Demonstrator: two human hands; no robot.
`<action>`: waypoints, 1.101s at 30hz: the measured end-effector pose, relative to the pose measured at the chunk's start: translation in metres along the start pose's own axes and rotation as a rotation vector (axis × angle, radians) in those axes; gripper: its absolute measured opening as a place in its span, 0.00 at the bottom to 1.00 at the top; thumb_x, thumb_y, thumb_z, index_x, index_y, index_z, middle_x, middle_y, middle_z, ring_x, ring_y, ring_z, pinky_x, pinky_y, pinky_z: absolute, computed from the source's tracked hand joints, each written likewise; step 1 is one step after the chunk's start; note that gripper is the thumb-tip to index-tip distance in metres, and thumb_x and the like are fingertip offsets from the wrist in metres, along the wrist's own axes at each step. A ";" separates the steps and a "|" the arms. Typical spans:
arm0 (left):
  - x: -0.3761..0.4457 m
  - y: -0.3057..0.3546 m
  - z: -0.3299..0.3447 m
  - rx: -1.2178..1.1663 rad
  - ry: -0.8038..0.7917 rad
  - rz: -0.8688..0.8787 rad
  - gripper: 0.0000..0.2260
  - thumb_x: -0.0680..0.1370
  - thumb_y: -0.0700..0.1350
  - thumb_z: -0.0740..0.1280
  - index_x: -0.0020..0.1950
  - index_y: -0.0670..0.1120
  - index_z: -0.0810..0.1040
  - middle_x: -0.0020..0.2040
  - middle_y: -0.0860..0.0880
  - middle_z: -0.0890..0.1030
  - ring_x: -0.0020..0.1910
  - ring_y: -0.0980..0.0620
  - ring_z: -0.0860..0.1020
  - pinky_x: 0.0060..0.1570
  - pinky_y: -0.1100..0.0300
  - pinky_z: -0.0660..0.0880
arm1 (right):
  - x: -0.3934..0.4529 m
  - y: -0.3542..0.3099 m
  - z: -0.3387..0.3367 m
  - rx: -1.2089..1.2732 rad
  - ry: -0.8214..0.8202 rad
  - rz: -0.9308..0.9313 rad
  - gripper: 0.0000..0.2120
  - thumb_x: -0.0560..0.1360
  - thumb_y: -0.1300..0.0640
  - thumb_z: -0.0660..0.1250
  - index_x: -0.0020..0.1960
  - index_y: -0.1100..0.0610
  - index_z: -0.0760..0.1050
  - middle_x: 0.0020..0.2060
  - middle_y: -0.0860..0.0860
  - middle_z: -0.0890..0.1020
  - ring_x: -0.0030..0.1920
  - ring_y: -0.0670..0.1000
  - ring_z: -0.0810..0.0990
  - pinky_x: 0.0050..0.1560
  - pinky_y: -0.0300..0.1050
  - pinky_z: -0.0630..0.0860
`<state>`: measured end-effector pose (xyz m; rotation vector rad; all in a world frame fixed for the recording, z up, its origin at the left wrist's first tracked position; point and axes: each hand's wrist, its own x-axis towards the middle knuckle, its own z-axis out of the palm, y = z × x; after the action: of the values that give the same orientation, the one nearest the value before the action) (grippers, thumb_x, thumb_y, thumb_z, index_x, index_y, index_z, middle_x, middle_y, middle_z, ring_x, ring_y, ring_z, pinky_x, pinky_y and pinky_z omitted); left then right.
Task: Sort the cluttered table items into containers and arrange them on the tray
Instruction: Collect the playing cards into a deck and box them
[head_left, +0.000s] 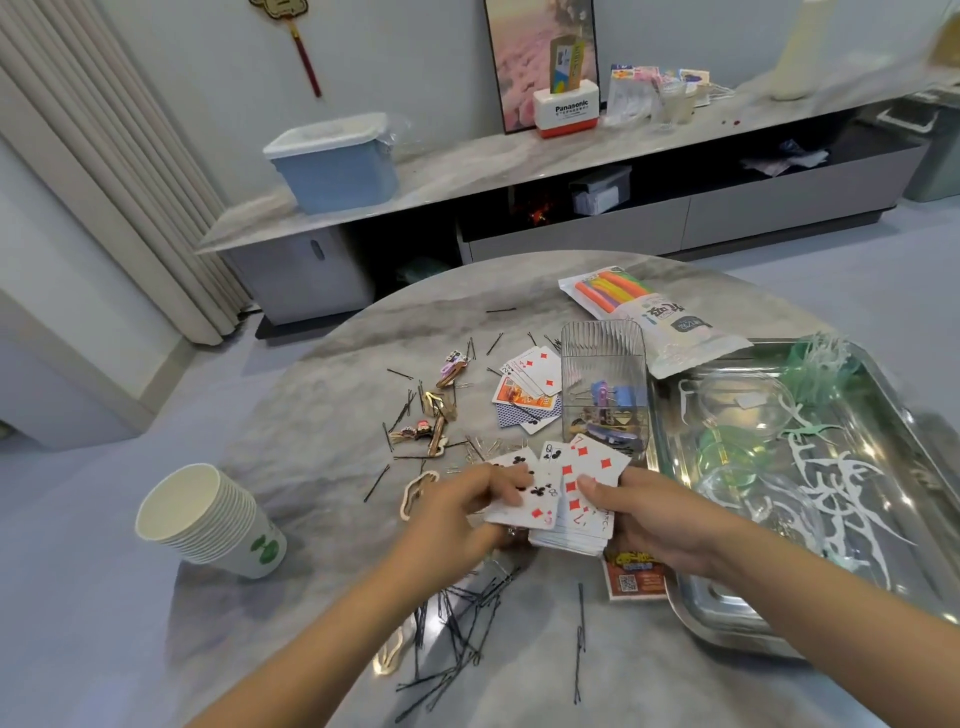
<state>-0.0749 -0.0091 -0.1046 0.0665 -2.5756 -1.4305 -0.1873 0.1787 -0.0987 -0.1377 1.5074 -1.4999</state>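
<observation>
Both hands hold a stack of playing cards (563, 493) over the round marble table (322, 415). My left hand (462, 514) pinches the fanned cards on the left; my right hand (644, 514) grips the deck from the right. More loose cards (530, 389) lie further back. A clear ribbed container (602, 384) with binder clips and hair clips stands beside the metal tray (727, 613), which holds clear cups and green and white floss picks. Black bobby pins (457, 623) and hair clips (436, 410) are scattered on the table.
A tilted stack of paper cups (208, 519) stands at the left. A bag of coloured straws (649, 317) lies behind the container. An orange card box (634, 577) lies under my right hand. A TV cabinet with a blue bin (337, 161) stands beyond.
</observation>
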 end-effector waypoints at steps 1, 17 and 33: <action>-0.001 -0.001 0.000 -0.024 -0.021 -0.003 0.06 0.68 0.45 0.70 0.42 0.55 0.77 0.56 0.57 0.81 0.62 0.60 0.75 0.58 0.63 0.74 | 0.000 0.000 0.000 -0.007 -0.007 -0.004 0.10 0.78 0.59 0.62 0.58 0.58 0.74 0.51 0.54 0.84 0.55 0.57 0.81 0.62 0.60 0.73; 0.002 0.013 0.023 -0.253 0.097 -0.307 0.20 0.78 0.41 0.65 0.64 0.57 0.63 0.63 0.57 0.68 0.64 0.62 0.69 0.55 0.70 0.74 | -0.001 0.006 0.004 -0.654 0.066 -0.204 0.13 0.77 0.52 0.65 0.58 0.43 0.66 0.52 0.39 0.78 0.53 0.44 0.79 0.53 0.40 0.75; -0.053 0.017 0.040 -0.749 0.143 -0.560 0.26 0.60 0.38 0.68 0.59 0.44 0.72 0.61 0.42 0.77 0.61 0.45 0.75 0.60 0.50 0.71 | -0.009 0.059 0.041 -0.686 -0.074 -0.423 0.21 0.76 0.62 0.66 0.62 0.45 0.63 0.57 0.43 0.76 0.56 0.35 0.74 0.54 0.32 0.71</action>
<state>-0.0295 0.0403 -0.1183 0.7821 -1.8175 -2.3768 -0.1244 0.1697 -0.1332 -0.9533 1.9571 -1.2005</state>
